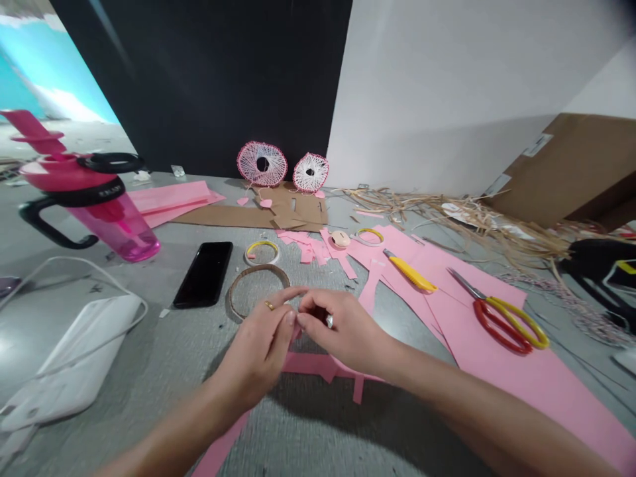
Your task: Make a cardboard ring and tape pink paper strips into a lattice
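Observation:
In the middle of the head view my left hand [261, 344] and my right hand [345, 331] meet, thumbs and fingertips pinched together. Between the fingertips shows a bit of a pink paper strip [297, 330]; most of it is hidden by my fingers. Below the hands lie pink paper strips [311, 363], one with a short tab [358, 389] sticking down. Another long pink strip [223, 447] runs under my left forearm. Just behind my left hand a thin brown cardboard ring [259, 267] lies on the grey table [199, 344].
Behind the hands are a black phone [203, 275], rolls of tape [262, 253], pink scraps [311, 246] and two string-wound rings [262, 164]. Pink sheets [497, 371] at right bear a yellow cutter [410, 271] and scissors [501, 324]. A pink bottle [116, 218] and white power bank [84, 358] stand left.

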Action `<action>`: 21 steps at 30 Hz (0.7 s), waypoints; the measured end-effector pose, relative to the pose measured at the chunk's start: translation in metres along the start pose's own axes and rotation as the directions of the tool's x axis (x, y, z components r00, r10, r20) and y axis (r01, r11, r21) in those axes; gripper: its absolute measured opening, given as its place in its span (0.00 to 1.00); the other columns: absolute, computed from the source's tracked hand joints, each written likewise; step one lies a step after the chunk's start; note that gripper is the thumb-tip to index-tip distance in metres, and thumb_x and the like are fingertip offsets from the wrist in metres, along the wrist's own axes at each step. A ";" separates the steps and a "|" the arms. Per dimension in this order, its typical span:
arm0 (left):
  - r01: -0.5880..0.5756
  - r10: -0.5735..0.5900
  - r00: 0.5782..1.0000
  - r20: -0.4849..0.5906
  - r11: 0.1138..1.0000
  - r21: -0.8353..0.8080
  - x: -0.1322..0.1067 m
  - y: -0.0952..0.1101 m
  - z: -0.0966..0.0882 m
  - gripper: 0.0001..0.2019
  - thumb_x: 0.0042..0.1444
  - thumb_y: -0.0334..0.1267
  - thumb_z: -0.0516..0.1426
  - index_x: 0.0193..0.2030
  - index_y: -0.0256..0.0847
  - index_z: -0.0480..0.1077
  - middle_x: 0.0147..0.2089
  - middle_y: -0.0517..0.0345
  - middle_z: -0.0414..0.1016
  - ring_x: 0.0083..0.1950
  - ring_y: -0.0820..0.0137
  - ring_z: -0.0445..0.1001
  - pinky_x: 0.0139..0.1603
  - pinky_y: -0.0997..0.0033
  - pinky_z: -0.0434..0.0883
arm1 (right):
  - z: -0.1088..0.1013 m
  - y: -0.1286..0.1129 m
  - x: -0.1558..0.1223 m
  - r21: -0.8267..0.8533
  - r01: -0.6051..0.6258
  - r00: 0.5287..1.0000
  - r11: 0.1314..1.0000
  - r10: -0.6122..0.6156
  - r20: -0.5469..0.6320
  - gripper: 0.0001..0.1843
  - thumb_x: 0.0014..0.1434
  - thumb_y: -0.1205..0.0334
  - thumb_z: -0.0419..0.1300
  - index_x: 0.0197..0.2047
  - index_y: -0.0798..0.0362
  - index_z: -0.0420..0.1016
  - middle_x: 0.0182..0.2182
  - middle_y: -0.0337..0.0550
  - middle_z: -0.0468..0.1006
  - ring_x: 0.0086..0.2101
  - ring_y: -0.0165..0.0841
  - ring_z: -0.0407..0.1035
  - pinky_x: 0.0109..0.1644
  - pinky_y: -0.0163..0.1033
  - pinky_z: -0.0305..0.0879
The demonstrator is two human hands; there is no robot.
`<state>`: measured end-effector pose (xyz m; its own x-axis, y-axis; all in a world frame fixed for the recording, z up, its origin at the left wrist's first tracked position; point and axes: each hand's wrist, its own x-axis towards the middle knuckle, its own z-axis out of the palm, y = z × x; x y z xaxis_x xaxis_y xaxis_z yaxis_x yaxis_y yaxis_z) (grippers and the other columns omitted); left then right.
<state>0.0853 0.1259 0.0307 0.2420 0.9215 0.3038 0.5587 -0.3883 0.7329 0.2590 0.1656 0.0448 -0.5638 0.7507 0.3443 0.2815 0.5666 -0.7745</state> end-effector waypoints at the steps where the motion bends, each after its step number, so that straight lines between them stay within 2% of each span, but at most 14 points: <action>1: -0.010 0.010 1.000 0.005 1.000 0.001 0.000 -0.001 0.000 0.19 0.70 0.38 0.44 0.38 0.40 0.74 0.61 0.46 0.74 0.63 0.58 0.70 0.64 0.56 0.65 | 0.002 0.000 0.000 0.030 -0.012 1.000 0.999 0.011 0.016 0.09 0.63 0.67 0.56 0.30 0.55 0.72 0.24 0.34 0.74 0.25 0.24 0.64 0.27 0.28 0.58; 3: -0.032 0.032 0.999 0.011 0.999 -0.002 0.000 -0.004 0.000 0.19 0.70 0.39 0.43 0.42 0.40 0.75 0.62 0.47 0.73 0.64 0.58 0.69 0.65 0.55 0.64 | -0.001 -0.001 0.001 0.060 -0.020 0.999 0.998 0.017 0.041 0.09 0.62 0.67 0.56 0.30 0.55 0.72 0.24 0.34 0.72 0.25 0.24 0.63 0.28 0.28 0.57; 5: -0.059 0.059 0.998 -0.014 0.998 -0.006 0.000 -0.007 -0.001 0.18 0.70 0.40 0.44 0.44 0.41 0.75 0.63 0.48 0.73 0.66 0.57 0.67 0.65 0.53 0.64 | -0.017 -0.002 0.005 0.034 -0.027 0.997 0.999 0.025 0.078 0.08 0.62 0.67 0.56 0.31 0.54 0.73 0.24 0.34 0.72 0.26 0.25 0.63 0.29 0.29 0.57; 8: -0.087 0.080 0.987 -0.141 0.995 -0.042 0.004 -0.011 -0.003 0.18 0.70 0.43 0.44 0.45 0.44 0.75 0.63 0.50 0.73 0.66 0.55 0.67 0.65 0.50 0.63 | -0.066 0.005 0.014 -0.091 -0.069 0.992 0.993 0.078 0.098 0.08 0.62 0.64 0.56 0.33 0.54 0.75 0.28 0.37 0.76 0.28 0.27 0.67 0.33 0.31 0.61; 10: -0.096 0.065 0.961 -0.267 0.990 -0.106 0.008 -0.013 -0.004 0.18 0.71 0.44 0.45 0.44 0.45 0.75 0.62 0.51 0.74 0.66 0.56 0.68 0.67 0.48 0.62 | -0.107 0.019 0.020 -0.270 -0.152 0.981 0.951 0.177 0.074 0.09 0.62 0.62 0.56 0.36 0.53 0.77 0.32 0.39 0.79 0.31 0.28 0.71 0.36 0.33 0.63; 11: -0.108 0.051 0.942 -0.330 0.982 -0.156 0.010 -0.014 -0.005 0.18 0.71 0.44 0.45 0.44 0.45 0.75 0.60 0.51 0.75 0.65 0.56 0.68 0.68 0.48 0.61 | -0.126 0.029 0.021 -0.401 -0.231 0.964 0.886 0.264 0.027 0.10 0.63 0.62 0.55 0.36 0.53 0.77 0.31 0.39 0.80 0.31 0.29 0.72 0.36 0.32 0.63; 12: -0.124 0.034 0.921 -0.387 0.970 -0.210 0.012 -0.016 -0.006 0.18 0.71 0.44 0.45 0.43 0.45 0.76 0.59 0.51 0.75 0.65 0.57 0.69 0.68 0.48 0.60 | -0.142 0.041 0.023 -0.549 -0.304 0.938 0.778 0.346 -0.030 0.12 0.64 0.63 0.53 0.36 0.53 0.78 0.32 0.40 0.81 0.32 0.29 0.73 0.37 0.32 0.62; 13: -0.138 0.010 0.903 -0.430 0.954 -0.266 0.014 -0.017 -0.006 0.18 0.71 0.44 0.46 0.42 0.45 0.76 0.58 0.52 0.76 0.64 0.57 0.70 0.69 0.48 0.60 | -0.154 0.053 0.023 -0.690 -0.367 0.897 0.624 0.433 -0.086 0.14 0.65 0.64 0.51 0.36 0.52 0.78 0.34 0.39 0.82 0.34 0.30 0.74 0.37 0.32 0.62; 15: -0.156 -0.038 0.878 -0.477 0.920 -0.360 0.017 -0.021 -0.006 0.17 0.70 0.44 0.48 0.42 0.46 0.77 0.56 0.52 0.78 0.63 0.57 0.70 0.69 0.49 0.61 | -0.167 0.077 0.022 -0.767 -0.422 0.854 0.483 0.496 -0.158 0.14 0.64 0.68 0.52 0.35 0.55 0.79 0.34 0.45 0.83 0.35 0.33 0.75 0.37 0.34 0.61; 18: -0.146 -0.118 0.861 -0.494 0.874 -0.464 0.021 -0.027 -0.007 0.16 0.68 0.46 0.50 0.41 0.47 0.79 0.53 0.53 0.79 0.62 0.56 0.72 0.68 0.51 0.64 | -0.168 0.097 0.018 -0.818 -0.445 0.828 0.364 0.515 -0.222 0.14 0.62 0.73 0.52 0.37 0.59 0.80 0.38 0.55 0.83 0.39 0.40 0.76 0.40 0.37 0.62; 21: -0.137 -0.211 0.839 -0.501 0.809 -0.571 0.025 -0.030 -0.008 0.16 0.67 0.48 0.51 0.41 0.48 0.79 0.51 0.53 0.80 0.60 0.55 0.73 0.65 0.52 0.66 | -0.153 0.091 0.018 -0.844 -0.454 0.826 0.287 0.492 -0.277 0.15 0.60 0.78 0.52 0.44 0.64 0.77 0.42 0.64 0.81 0.44 0.45 0.75 0.43 0.41 0.62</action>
<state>0.0686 0.1604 0.0210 -0.3121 0.8595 0.4048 -0.0344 -0.4360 0.8993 0.3938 0.2824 0.0617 -0.1122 0.9924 0.0503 0.9916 0.1086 0.0696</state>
